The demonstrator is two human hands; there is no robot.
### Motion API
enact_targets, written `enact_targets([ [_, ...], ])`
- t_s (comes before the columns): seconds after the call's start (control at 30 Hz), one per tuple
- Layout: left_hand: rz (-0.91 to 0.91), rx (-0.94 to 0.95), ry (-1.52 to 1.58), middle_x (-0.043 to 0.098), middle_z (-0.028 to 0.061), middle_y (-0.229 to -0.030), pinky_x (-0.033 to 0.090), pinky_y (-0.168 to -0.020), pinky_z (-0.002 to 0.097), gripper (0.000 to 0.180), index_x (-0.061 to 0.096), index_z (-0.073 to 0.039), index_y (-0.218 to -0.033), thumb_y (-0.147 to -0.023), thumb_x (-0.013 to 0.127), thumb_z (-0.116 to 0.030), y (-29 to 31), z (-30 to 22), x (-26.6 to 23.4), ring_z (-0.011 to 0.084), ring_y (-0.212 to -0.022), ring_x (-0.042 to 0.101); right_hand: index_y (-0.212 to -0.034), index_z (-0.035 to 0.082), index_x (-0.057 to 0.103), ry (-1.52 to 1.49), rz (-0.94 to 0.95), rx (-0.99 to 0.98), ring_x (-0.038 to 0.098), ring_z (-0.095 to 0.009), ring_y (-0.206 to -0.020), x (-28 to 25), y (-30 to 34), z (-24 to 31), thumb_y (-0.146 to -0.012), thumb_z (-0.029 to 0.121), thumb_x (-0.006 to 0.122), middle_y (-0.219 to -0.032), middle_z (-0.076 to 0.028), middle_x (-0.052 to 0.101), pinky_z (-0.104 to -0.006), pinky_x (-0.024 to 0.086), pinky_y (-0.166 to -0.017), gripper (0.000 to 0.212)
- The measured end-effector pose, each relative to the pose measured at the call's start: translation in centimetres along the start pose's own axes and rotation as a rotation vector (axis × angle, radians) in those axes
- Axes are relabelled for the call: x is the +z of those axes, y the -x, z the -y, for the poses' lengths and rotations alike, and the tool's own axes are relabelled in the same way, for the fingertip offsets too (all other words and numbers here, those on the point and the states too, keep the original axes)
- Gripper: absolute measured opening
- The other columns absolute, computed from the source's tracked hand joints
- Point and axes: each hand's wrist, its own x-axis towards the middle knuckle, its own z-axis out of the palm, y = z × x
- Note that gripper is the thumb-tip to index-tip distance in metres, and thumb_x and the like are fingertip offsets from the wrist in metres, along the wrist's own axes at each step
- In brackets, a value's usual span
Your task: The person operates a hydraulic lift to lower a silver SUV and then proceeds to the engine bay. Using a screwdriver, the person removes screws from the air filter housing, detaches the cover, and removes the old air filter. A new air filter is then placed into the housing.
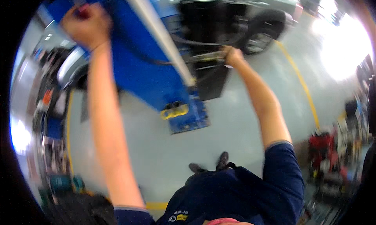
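High on the left, my left hand (88,25) is raised with its fingers curled round a small red piece (83,11) on a tall blue post (137,76). Blur hides the exact kind of that piece. My right hand (234,56) reaches out on the far side of the post and grips the end of a thin, shiny metal part (207,57). A pale beam (156,33) runs down the post, and a dark hose (145,57) curves across the blue face toward the metal part.
A silver car's wheel (259,41) stands just beyond my right hand. The post's blue base plate (190,125) is on the grey floor, with yellow rings (174,111) beside it. Cluttered benches and a red machine (322,146) line the right side; another vehicle is at left.
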Motion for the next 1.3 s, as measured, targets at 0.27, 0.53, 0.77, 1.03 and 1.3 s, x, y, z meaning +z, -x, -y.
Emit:
enact_targets([
  [0.27,-0.162,0.037,0.069,0.062,0.0200,-0.101,0.046,-0.082,0.0506,0.025,0.061,-0.002,-0.103,-0.078,0.063,-0.005,-1.8,-5.7,-4.1,0.0406,-0.094,0.059,-0.109,-0.005,0.069,-0.137,-0.039,0.017,0.068,-0.047,-0.102,-2.8,2.0,0.9,-0.085,0.013,0.067,-0.102,-0.031,0.071,-0.0509,0.055,-0.088,0.030],
  [0.53,-0.121,-0.003,0.106,0.062,0.0189,-0.108,0.046,-0.084,0.0487,0.028,0.061,-0.004,-0.107,-0.079,0.067,-0.006,-2.2,-5.5,-5.3,0.0397,-0.097,0.061,-0.092,-0.004,0.067,-0.249,-0.148,-0.115,0.067,-0.050,-0.094,-1.2,1.4,2.3,-0.080,0.006,0.065,-0.091,-0.030,0.071,-0.0538,0.055,-0.083,0.016],
  [0.77,-0.152,0.003,0.109,0.063,0.0190,-0.109,0.046,-0.084,0.0483,0.029,0.061,-0.004,-0.107,-0.079,0.068,-0.006,-2.2,-5.4,-5.0,0.0395,-0.098,0.061,-0.096,-0.001,0.071,-0.205,-0.087,-0.081,0.066,-0.048,-0.098,-2.0,1.4,2.6,-0.080,0.006,0.066,-0.097,-0.025,0.070,-0.0531,0.055,-0.086,0.017],
  [1.03,-0.158,-0.016,0.124,0.063,0.0191,-0.109,0.046,-0.084,0.0484,0.027,0.062,-0.003,-0.105,-0.079,0.067,-0.006,-2.5,-5.3,-5.4,0.0398,-0.098,0.061,-0.090,-0.003,0.069,-0.057,-0.126,-0.121,0.068,-0.048,-0.097,-0.4,0.8,0.6,-0.084,0.012,0.069,-0.095,-0.029,0.071,-0.0533,0.055,-0.085,0.017],
  [1.3,0.029,-0.085,0.102,0.062,0.0232,-0.092,0.047,-0.073,0.0507,0.021,0.063,0.001,-0.096,-0.080,0.067,-0.011,-2.1,-4.4,-4.8,0.0444,-0.084,0.059,-0.132,0.009,0.063,-0.118,0.196,0.049,0.066,-0.033,-0.119,-4.3,2.0,5.8,-0.094,0.026,0.067,-0.129,-0.016,0.068,-0.0421,0.055,-0.096,0.042],
])
